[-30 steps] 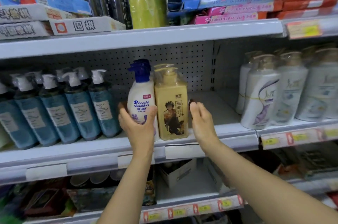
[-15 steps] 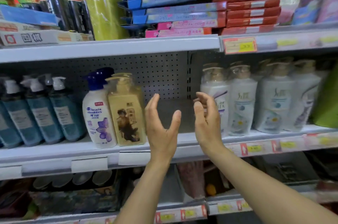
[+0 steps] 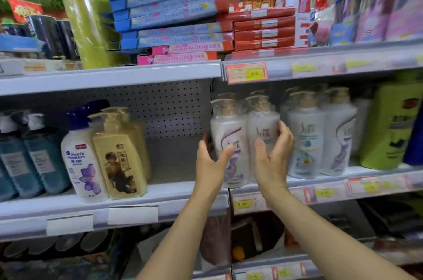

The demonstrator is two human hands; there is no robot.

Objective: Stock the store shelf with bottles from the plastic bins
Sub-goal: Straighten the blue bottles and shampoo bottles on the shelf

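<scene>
Shelf stock starts with blue bottles, a flower-printed white bottle and a yellow bottle, then a gap. Just right of it, your left hand wraps the left flank of the two white pump bottles, thumb in front. Your right hand cups their right flank. They stand at the shelf's front edge. They are likely heavy, stiff and slick under the film, so hold the bodies low, not the pumps.

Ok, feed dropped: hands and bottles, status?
Left hand grips purple-swirl white bottle. Right hand grips neighbouring white bottle. Both upright on shelf; bottle row crowds right.
</scene>
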